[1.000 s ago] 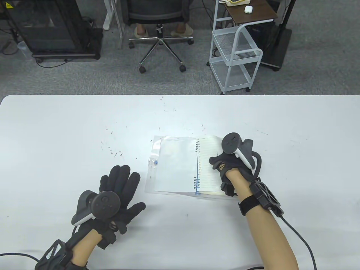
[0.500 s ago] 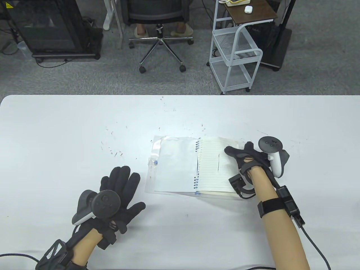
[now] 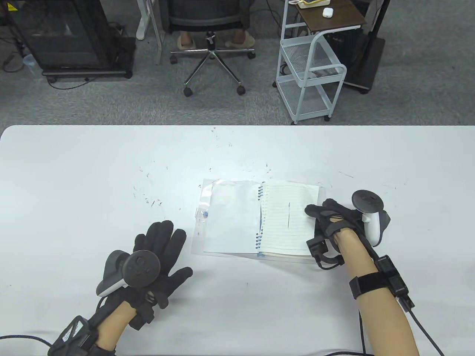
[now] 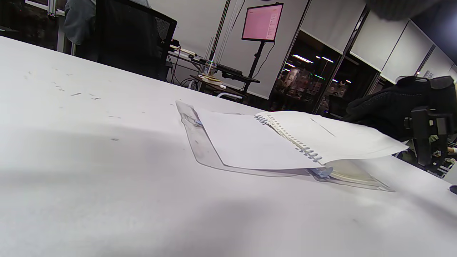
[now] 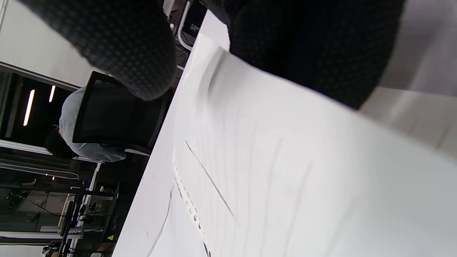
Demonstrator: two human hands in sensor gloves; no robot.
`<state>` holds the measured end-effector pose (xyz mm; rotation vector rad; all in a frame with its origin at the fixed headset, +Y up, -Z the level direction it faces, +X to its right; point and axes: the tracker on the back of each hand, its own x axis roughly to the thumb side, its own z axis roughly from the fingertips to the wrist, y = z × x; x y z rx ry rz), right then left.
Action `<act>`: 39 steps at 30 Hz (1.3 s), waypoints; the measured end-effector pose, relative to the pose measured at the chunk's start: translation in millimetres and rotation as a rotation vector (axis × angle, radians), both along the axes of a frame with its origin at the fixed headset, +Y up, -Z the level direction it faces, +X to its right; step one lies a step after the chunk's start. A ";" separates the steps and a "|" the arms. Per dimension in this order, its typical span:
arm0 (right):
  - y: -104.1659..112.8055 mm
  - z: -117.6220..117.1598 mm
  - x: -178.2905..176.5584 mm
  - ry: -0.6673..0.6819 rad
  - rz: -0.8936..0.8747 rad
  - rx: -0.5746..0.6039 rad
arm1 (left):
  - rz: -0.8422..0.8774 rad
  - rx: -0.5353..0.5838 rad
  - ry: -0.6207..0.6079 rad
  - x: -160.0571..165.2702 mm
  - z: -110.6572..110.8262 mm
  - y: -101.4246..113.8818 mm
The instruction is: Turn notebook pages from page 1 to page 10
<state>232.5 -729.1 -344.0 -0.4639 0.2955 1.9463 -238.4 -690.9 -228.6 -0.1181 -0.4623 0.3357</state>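
A spiral notebook [image 3: 237, 222] lies open in the middle of the white table [image 3: 74, 178]. Its clear plastic cover [image 3: 202, 202] and a blank sheet are folded out to the left. The lined page [image 3: 285, 207] on the right bears one dark pen stroke. My right hand [image 3: 312, 212] grips this page at its right edge. In the left wrist view the page [image 4: 339, 139] is raised off the stack under it, with the right hand [image 4: 385, 107] behind it. In the right wrist view the fingers [image 5: 307, 43] lie on the page [image 5: 271, 167]. My left hand [image 3: 163, 241] rests flat on the table, fingers spread, left of the notebook.
Small dark specks [image 3: 148, 200] dot the table left of the notebook. Beyond the far edge stand an office chair [image 3: 211, 40] with a seated person and a white wire cart [image 3: 311, 74]. Cables trail from both wrists at the near edge.
My right hand slid from the middle of the lined page to its right edge and turned outward, uncovering the pen stroke. The page's right side has lifted. The left hand has barely moved.
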 end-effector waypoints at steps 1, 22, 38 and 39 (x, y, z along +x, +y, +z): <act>4.2 -0.2 -4.1 0.011 0.011 0.016 | 0.000 0.001 0.000 0.0 0.1 0.2; 68.7 -45.2 -115.4 0.228 0.164 0.090 | 0.014 0.017 -0.016 -0.8 3.1 3.3; -3.6 -72.5 -211.4 0.332 0.304 0.021 | 0.019 0.003 -0.036 1.7 4.3 1.4; -6.1 -72.7 -212.8 0.335 0.306 0.016 | 0.018 0.002 -0.037 2.0 4.3 1.4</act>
